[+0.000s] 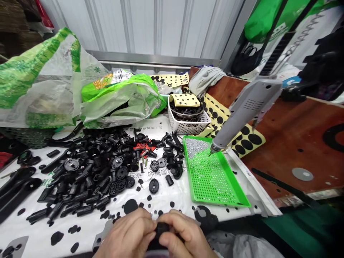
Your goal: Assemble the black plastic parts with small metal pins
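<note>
At the bottom middle of the view, my left hand [131, 233] and my right hand [182, 233] meet over a small black plastic part [162, 229]. The fingers of both are closed on it, and they hide most of its shape. Just beyond, a round black disc [154, 186] and a short black cylinder [169, 180] lie on the white spotted cloth [88, 229]. A big heap of black plastic parts [94, 172] spreads to the left. Right of my hands lies a green perforated tray [223, 204] with small silvery screws [196, 145] in its far corner.
A grey electric screwdriver [239, 111] hangs over the tray, bit downward. Behind stands a white basket [188, 125] of black parts. Green and white plastic bags [120, 96] fill the back left. Sheets of black round stickers [247, 139] lean at right by a brown board [290, 157].
</note>
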Demonstrator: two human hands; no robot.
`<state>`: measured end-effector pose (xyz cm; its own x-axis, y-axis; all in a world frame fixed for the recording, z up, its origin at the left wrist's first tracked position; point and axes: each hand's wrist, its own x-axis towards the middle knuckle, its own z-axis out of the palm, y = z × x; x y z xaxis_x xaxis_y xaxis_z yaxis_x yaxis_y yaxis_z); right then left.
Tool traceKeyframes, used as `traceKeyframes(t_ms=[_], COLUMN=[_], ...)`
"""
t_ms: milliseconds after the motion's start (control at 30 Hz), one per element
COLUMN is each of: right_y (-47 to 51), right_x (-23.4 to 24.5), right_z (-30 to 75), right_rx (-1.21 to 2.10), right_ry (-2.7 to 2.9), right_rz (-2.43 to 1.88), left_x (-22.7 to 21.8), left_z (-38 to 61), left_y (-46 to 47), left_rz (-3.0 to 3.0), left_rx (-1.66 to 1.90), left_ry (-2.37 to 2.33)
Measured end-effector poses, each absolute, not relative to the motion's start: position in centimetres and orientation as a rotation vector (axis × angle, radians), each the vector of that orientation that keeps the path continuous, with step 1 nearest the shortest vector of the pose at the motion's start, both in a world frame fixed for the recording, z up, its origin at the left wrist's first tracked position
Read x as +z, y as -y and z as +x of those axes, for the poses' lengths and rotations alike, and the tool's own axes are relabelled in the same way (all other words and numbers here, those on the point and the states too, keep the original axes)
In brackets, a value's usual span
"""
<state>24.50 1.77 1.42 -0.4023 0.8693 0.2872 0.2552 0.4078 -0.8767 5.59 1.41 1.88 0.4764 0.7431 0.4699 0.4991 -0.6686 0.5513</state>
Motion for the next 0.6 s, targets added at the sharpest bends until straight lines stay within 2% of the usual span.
traceKeyframes(t_ms=[233, 433, 500, 600], right_y=[-1.4, -1.3, -1.2, -1.1], right_x=[0.8, 0.3, 0.0, -0.9], right_z=[24.0, 24.1, 24.2, 24.4], right_rx=[0.594, 0.401, 0.34, 0.19], right_ry=[1.86, 1.911, 1.951, 1.977], right_rz=[-0.963, -0.925, -0.935, -0.924], left_x=[1.6, 1.2, 1.2, 1.6], left_z=[6.5, 6.9, 7.0, 6.8], left_y=[-1.3, -1.4, -1.5, -1.6], left_rz=[1.969, 1.177, 1.242, 1.695], left_rx=[1.104, 0.878, 0.845, 0.824], left_ry=[-1.092, -1.183, -1.159, -1.104])
